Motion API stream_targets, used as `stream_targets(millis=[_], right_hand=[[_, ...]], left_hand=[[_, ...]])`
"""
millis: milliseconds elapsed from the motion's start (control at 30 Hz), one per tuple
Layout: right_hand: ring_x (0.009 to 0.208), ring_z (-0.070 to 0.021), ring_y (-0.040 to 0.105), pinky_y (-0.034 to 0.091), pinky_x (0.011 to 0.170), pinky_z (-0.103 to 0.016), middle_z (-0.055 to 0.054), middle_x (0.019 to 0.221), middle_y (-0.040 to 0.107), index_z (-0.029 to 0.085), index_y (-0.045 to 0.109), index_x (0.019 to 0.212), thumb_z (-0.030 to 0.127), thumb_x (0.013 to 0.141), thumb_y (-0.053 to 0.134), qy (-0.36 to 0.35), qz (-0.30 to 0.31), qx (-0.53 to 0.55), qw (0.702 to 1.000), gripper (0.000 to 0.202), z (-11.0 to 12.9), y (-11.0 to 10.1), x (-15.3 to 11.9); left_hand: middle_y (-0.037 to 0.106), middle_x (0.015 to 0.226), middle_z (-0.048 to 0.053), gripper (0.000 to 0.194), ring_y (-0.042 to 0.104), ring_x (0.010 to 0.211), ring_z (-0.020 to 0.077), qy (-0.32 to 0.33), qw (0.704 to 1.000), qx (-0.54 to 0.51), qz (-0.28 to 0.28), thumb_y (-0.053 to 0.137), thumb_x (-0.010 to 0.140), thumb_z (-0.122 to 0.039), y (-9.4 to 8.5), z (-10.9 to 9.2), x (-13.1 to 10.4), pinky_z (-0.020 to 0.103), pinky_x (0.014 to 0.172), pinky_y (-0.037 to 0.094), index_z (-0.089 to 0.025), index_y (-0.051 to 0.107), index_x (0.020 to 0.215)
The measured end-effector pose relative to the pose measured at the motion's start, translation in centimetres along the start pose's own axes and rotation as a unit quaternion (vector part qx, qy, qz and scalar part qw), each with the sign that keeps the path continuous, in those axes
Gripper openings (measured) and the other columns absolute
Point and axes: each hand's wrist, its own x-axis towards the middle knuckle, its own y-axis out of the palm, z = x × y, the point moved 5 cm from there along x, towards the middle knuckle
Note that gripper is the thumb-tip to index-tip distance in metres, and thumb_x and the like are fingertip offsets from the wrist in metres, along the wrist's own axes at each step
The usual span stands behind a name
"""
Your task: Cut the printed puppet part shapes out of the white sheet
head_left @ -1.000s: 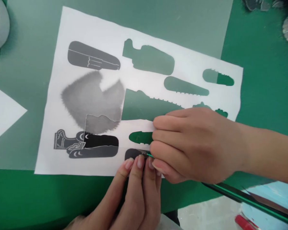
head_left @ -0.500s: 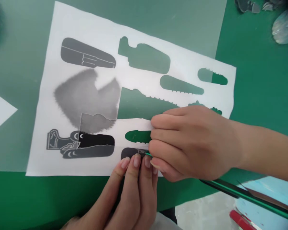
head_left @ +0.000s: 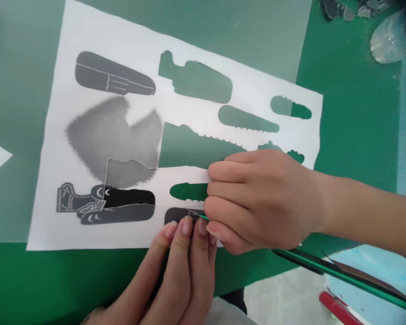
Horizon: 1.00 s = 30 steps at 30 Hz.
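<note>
The white sheet [head_left: 186,176] lies on the green table [head_left: 98,275], and the dark shape [head_left: 172,216] being worked is at six o'clock from the sheet's middle. There the left hand [head_left: 186,271] rests with its fingers pressed together; whether its hidden thumb pinches something, one cannot tell. The right hand [head_left: 267,198], towards four o'clock, is curled around a slim green tool [head_left: 203,217], whose thin tip meets this shape. To work well, the left fingertips should probably press firmly near the tip, but out of its line. The tool seems better guided slowly, with even pressure, because the narrow strip towards the opening [head_left: 187,192] at one o'clock from the shape could easily tear.
</note>
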Motion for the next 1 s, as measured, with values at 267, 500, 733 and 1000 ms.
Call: stream_targets(millis=[267, 500, 733, 1000], right_hand=[[0.063, -0.0157, 0.038, 0.036, 0.056, -0.034, 0.001, 0.061, 0.040, 0.023, 0.044, 0.070, 0.029, 0.115, 0.027, -0.009, 0.011, -0.021, 1.000, 0.049, 0.04, 0.36, -0.05], [0.062, -0.0158, 0.038, 0.035, 0.054, -0.035, 0.001, 0.060, 0.041, 0.023, 0.044, 0.069, 0.031, 0.116, 0.024, -0.007, 0.020, -0.015, 1.000, 0.051, -0.09, 0.40, 0.04], [0.064, -0.0160, 0.041, 0.036, 0.053, -0.034, 0.001, 0.060, 0.043, 0.023, 0.048, 0.072, 0.030, 0.116, 0.028, -0.004, -0.010, -0.003, 1.000, 0.048, -0.14, 0.09, -0.01], [0.065, -0.0162, 0.042, 0.037, 0.054, -0.035, 0.000, 0.061, 0.044, 0.023, 0.047, 0.072, 0.032, 0.116, 0.026, -0.003, 0.015, 0.004, 1.000, 0.049, -0.15, 0.32, 0.01]], left_hand=[[0.060, 0.142, 0.020, 0.070, 0.030, 0.158, 0.0539, 0.006, 0.999, 0.043, 0.002, 0.075, 0.091, -0.045, 0.16, 0.02, 0.44, 0.061, 0.138, 0.023, 0.000, 0.059, 0.143], [0.060, 0.142, 0.019, 0.073, 0.031, 0.158, 0.0531, 0.009, 0.999, 0.048, 0.007, 0.075, 0.091, -0.047, 0.07, 0.05, 0.20, 0.061, 0.138, 0.022, -0.001, 0.058, 0.145], [0.060, 0.142, 0.019, 0.073, 0.030, 0.159, 0.0524, 0.004, 0.999, 0.040, 0.013, 0.074, 0.091, -0.051, 0.06, 0.02, 0.32, 0.060, 0.139, 0.022, -0.001, 0.059, 0.143], [0.060, 0.142, 0.018, 0.074, 0.030, 0.159, 0.0517, 0.005, 0.999, 0.042, 0.011, 0.071, 0.092, -0.053, -0.02, 0.03, 0.19, 0.059, 0.139, 0.022, -0.003, 0.058, 0.145]])
